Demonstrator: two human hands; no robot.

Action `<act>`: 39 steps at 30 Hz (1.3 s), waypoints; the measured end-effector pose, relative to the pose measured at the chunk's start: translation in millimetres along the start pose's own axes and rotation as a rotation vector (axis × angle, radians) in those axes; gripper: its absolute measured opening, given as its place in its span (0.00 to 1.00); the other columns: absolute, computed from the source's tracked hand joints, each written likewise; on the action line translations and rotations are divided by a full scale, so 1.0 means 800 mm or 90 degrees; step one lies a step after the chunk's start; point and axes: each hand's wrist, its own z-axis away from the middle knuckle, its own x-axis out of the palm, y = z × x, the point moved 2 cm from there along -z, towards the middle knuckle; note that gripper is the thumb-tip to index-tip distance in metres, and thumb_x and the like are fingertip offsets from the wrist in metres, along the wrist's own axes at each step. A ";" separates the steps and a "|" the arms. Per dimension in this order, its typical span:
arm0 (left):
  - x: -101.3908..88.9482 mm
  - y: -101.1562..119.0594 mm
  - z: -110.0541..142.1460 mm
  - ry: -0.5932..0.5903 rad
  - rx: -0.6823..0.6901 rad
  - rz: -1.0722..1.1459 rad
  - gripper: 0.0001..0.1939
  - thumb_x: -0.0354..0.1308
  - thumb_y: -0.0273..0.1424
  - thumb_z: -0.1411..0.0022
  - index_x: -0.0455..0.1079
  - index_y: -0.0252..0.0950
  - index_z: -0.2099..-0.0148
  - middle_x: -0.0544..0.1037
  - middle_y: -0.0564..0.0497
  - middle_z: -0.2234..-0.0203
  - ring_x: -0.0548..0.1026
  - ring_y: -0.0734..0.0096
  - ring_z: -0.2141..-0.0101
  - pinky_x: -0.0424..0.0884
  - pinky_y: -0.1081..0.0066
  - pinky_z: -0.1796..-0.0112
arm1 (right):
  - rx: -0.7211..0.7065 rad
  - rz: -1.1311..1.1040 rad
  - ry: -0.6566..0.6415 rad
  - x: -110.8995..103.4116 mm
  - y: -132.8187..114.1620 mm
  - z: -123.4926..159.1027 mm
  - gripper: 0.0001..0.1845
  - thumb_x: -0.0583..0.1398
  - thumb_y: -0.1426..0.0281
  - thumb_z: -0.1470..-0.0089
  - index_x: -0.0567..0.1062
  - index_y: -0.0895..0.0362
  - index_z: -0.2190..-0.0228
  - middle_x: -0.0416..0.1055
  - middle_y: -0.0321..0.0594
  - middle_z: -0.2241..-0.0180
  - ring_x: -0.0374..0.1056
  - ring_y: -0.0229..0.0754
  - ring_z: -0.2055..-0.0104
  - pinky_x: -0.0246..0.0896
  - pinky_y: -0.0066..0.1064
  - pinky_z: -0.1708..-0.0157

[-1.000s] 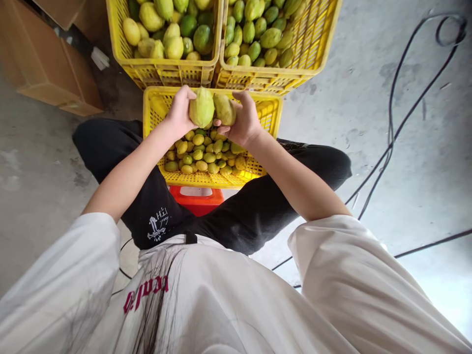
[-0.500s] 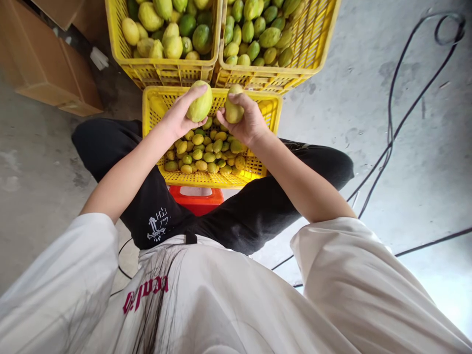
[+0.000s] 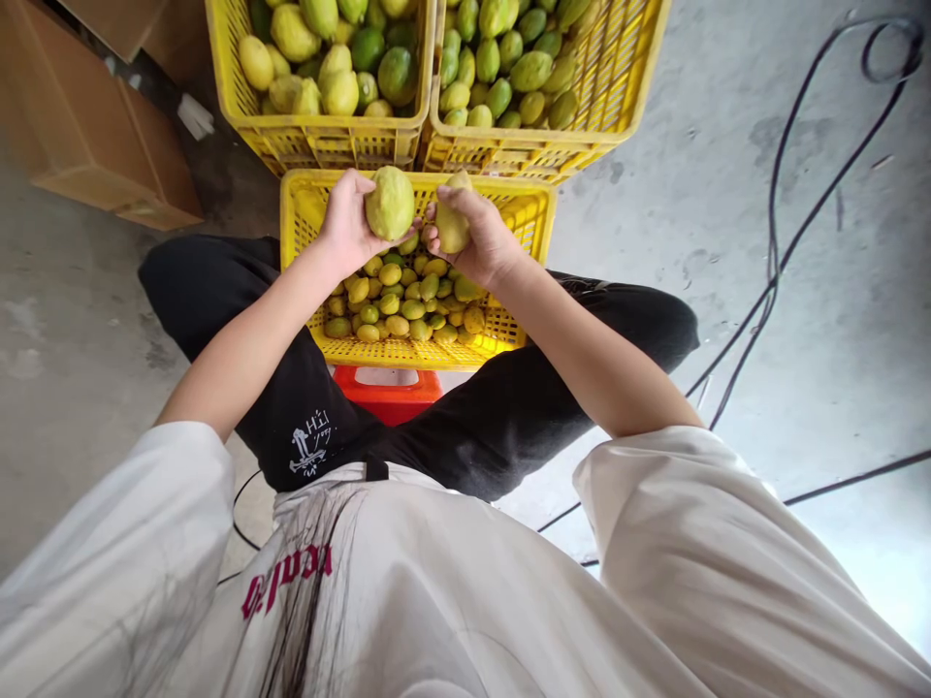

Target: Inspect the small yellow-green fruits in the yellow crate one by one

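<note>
My left hand (image 3: 347, 221) holds a large yellow-green lemon (image 3: 391, 204), its thumb against the upper left side and its fingers underneath. A second yellowish lemon (image 3: 452, 227) is gripped in my right hand (image 3: 486, 237), with the thumb across its top. Both hands are side by side above a yellow plastic crate (image 3: 542, 218), the two lemons a short gap apart. In that crate lies a layer of smaller yellow and green lemons (image 3: 412, 309).
Beyond stand two more yellow crates, the left one (image 3: 327, 131) and the right one (image 3: 524, 145), both holding larger lemons. A red plastic stool or box (image 3: 393, 397) shows between my legs. Cardboard boxes (image 3: 94, 126) stand at left; a black cable (image 3: 800, 223) loops over the floor.
The lemon in my left hand has turned and come slightly nearer, with the thumb drawn back from its top. My right hand's lemon has shifted slightly left and down.
</note>
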 end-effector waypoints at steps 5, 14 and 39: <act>0.000 -0.004 -0.004 -0.006 0.010 0.027 0.09 0.53 0.34 0.18 0.73 0.38 0.50 0.81 0.46 0.61 0.83 0.57 0.43 0.81 0.66 0.44 | 0.012 -0.055 0.022 0.003 -0.012 0.010 0.08 0.60 0.59 0.37 0.70 0.48 0.61 0.73 0.37 0.67 0.73 0.45 0.61 0.78 0.37 0.56; -0.007 -0.012 -0.008 -0.050 0.043 0.008 0.05 0.60 0.26 0.23 0.74 0.36 0.57 0.81 0.50 0.71 0.83 0.65 0.62 0.85 0.66 0.55 | 0.005 -0.030 0.095 0.011 -0.009 0.011 0.09 0.62 0.66 0.32 0.67 0.50 0.64 0.70 0.34 0.71 0.67 0.40 0.67 0.68 0.29 0.70; 0.005 -0.008 -0.020 -0.017 0.077 0.029 0.15 0.44 0.35 0.19 0.72 0.37 0.47 0.80 0.46 0.56 0.80 0.54 0.39 0.79 0.63 0.44 | 0.021 -0.030 0.150 0.005 -0.016 -0.004 0.09 0.63 0.62 0.35 0.66 0.46 0.62 0.71 0.35 0.71 0.74 0.50 0.62 0.79 0.41 0.62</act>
